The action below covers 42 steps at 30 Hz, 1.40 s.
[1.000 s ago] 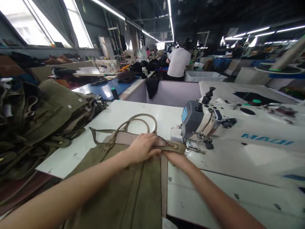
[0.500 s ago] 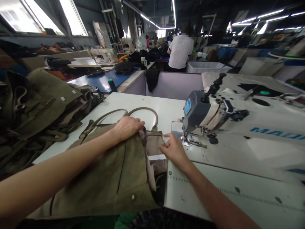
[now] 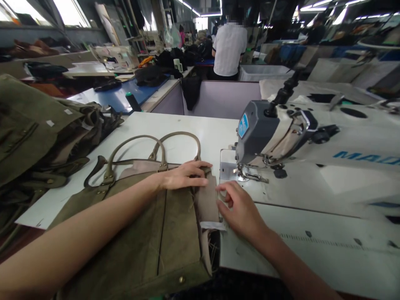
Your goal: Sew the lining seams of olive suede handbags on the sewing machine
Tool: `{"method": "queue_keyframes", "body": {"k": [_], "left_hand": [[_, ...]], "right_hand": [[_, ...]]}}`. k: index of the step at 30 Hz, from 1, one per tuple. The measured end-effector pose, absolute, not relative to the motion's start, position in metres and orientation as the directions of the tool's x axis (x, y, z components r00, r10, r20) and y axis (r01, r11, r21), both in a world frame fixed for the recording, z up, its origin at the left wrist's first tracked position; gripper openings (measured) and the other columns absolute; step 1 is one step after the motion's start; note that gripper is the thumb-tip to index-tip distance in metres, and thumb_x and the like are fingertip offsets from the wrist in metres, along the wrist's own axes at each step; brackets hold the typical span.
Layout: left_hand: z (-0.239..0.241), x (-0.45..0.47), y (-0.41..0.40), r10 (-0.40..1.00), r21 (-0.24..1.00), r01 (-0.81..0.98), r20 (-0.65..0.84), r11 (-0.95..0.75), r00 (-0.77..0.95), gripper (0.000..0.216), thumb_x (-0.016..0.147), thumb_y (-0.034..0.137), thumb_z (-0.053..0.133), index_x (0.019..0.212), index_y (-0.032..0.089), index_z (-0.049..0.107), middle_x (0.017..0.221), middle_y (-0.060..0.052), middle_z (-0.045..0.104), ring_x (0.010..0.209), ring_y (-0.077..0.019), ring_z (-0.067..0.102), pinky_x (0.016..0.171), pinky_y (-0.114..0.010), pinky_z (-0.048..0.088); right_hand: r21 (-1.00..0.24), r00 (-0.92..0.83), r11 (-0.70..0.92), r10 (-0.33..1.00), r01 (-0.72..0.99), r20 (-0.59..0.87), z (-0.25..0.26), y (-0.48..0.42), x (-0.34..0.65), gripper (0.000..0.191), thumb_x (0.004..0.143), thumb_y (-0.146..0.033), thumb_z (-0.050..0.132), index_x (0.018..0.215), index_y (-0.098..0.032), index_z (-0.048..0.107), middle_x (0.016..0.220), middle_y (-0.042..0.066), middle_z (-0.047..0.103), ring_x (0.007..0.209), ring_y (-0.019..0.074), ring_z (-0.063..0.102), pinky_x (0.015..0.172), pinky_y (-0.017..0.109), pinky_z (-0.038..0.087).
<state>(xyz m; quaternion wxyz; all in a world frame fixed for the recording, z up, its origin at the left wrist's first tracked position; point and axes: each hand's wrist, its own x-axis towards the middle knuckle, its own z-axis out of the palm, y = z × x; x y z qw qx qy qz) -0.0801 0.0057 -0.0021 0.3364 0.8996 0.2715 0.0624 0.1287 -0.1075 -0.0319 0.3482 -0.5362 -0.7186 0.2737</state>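
An olive canvas bag (image 3: 137, 233) with two looped handles (image 3: 156, 143) lies on the white table (image 3: 187, 133) before me. My left hand (image 3: 184, 175) rests flat on the bag's upper edge, fingers stretched toward the right. My right hand (image 3: 240, 208) sits by the bag's right edge, where the fingertips pinch the beige lining (image 3: 208, 200). The head of the sewing machine (image 3: 268, 135) stands just right of both hands, with its presser foot (image 3: 250, 175) a little beyond my right hand.
A heap of olive bags (image 3: 40, 133) is piled at the left. The machine's white bed (image 3: 328, 191) spreads to the right. Behind the table stands a grey partition (image 3: 225, 98), and a person in a white shirt (image 3: 229, 46) works beyond it.
The bag has been pulled nearer and its right edge turned toward the machine. My left hand now lies flat on the upper edge, and my right hand came down onto the lining.
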Motion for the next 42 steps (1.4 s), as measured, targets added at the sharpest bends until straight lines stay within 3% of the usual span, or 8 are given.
{"method": "queue_keyframes", "body": {"k": [4,6,10,17,22,28,35,42], "left_hand": [[-0.015,-0.061,-0.009,0.702,0.528,0.578,0.049,-0.623,0.711,0.033,0.088,0.038,0.057,0.065,0.015,0.061,0.126,-0.007,0.059,0.115,-0.0245,0.055,0.108,-0.045,0.031],[-0.022,-0.055,-0.016,0.736,0.452,0.626,0.108,-0.635,0.668,0.014,0.083,0.029,0.061,0.089,0.017,0.064,0.124,-0.007,0.059,0.116,-0.0255,0.054,0.108,-0.049,0.029],[-0.022,-0.051,-0.016,0.742,0.373,0.677,0.051,-0.635,0.668,0.068,0.082,0.025,0.058,0.145,0.019,0.033,0.142,-0.012,0.046,0.128,-0.0292,0.045,0.105,-0.051,0.031],[-0.005,-0.053,0.0,0.644,0.359,0.651,-0.159,-0.668,0.749,0.073,0.072,0.018,0.062,0.142,0.02,0.04,0.143,-0.012,0.045,0.129,-0.0315,0.042,0.105,-0.052,0.031],[-0.007,-0.056,-0.006,0.62,0.409,0.601,-0.103,-0.687,0.778,0.078,0.066,0.01,0.055,0.141,0.029,0.045,0.142,-0.006,0.047,0.129,-0.03,0.042,0.105,-0.053,0.03],[-0.019,-0.052,-0.015,0.681,0.36,0.641,-0.019,-0.678,0.732,0.074,0.062,0.013,0.052,0.135,0.026,0.054,0.141,-0.007,0.051,0.127,-0.0304,0.046,0.104,-0.052,0.03],[-0.03,-0.05,-0.019,0.734,0.328,0.671,0.118,-0.665,0.669,0.078,0.062,0.016,0.05,0.14,0.012,0.047,0.133,-0.011,0.058,0.121,-0.029,0.052,0.104,-0.048,0.033],[-0.03,-0.048,-0.021,0.779,0.293,0.73,0.1,-0.617,0.619,0.057,0.086,0.035,0.053,0.139,0.014,0.046,0.143,-0.012,0.048,0.128,-0.0298,0.045,0.105,-0.048,0.034]], "right_hand": [[-0.772,-0.281,0.371,0.925,0.517,0.256,-0.027,-0.161,0.138,0.021,0.084,-0.013,0.051,0.102,-0.02,0.061,0.101,0.007,0.058,0.095,0.0236,0.058,0.083,0.036,0.052],[-0.77,-0.298,0.38,0.92,0.513,0.256,-0.029,-0.179,0.139,0.02,0.088,-0.016,0.054,0.106,-0.02,0.061,0.103,0.008,0.058,0.096,0.0236,0.058,0.082,0.035,0.052],[-0.665,-0.317,0.484,0.875,0.568,0.365,-0.032,-0.191,0.133,0.021,0.094,-0.016,0.055,0.114,-0.017,0.062,0.102,0.009,0.06,0.092,0.0238,0.057,0.078,0.036,0.053],[-0.448,-0.346,0.663,0.72,0.599,0.601,-0.031,-0.195,0.118,0.025,0.101,-0.012,0.045,0.094,-0.016,0.069,0.084,0.006,0.065,0.077,0.0188,0.058,0.069,0.031,0.049],[-0.532,-0.348,0.629,0.768,0.567,0.537,-0.037,-0.197,0.109,0.029,0.103,-0.015,0.042,0.094,-0.016,0.069,0.087,0.007,0.068,0.083,0.0203,0.061,0.074,0.033,0.054],[-0.634,-0.356,0.659,0.752,0.405,0.555,-0.042,-0.194,0.102,0.028,0.103,-0.012,0.04,0.116,-0.012,0.065,0.101,0.011,0.072,0.096,0.0224,0.064,0.083,0.037,0.059],[-0.625,-0.343,0.647,0.762,0.437,0.549,-0.054,-0.202,0.101,0.027,0.102,-0.013,0.043,0.113,-0.009,0.067,0.103,0.014,0.071,0.101,0.0248,0.064,0.089,0.041,0.058],[-0.61,-0.378,0.657,0.754,0.443,0.537,-0.053,-0.205,0.104,0.028,0.1,-0.009,0.042,0.114,-0.008,0.066,0.104,0.014,0.071,0.102,0.0234,0.064,0.093,0.04,0.058]]}}
